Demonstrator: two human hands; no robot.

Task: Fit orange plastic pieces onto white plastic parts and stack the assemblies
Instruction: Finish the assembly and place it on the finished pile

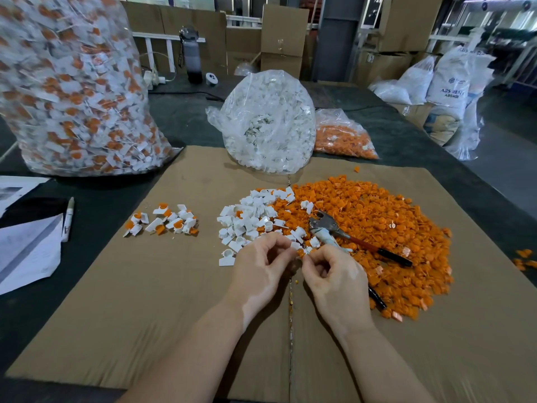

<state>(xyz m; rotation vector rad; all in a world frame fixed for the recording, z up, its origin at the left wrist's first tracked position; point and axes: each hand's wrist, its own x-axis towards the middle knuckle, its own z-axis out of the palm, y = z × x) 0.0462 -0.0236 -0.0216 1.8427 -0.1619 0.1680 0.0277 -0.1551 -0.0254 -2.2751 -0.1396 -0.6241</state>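
My left hand and my right hand meet over the cardboard sheet, fingers curled. Between their fingertips they pinch a small white part with an orange piece on it; which hand holds which piece is hidden. Just beyond lies a heap of loose white parts, and to its right a broad heap of orange pieces. A small cluster of finished orange-and-white assemblies lies on the cardboard to the left.
Pliers with red and black handles lie on the orange heap. Behind stand a bag of white parts, a bag of orange pieces and a tall bag of assemblies. Papers and a marker lie at left.
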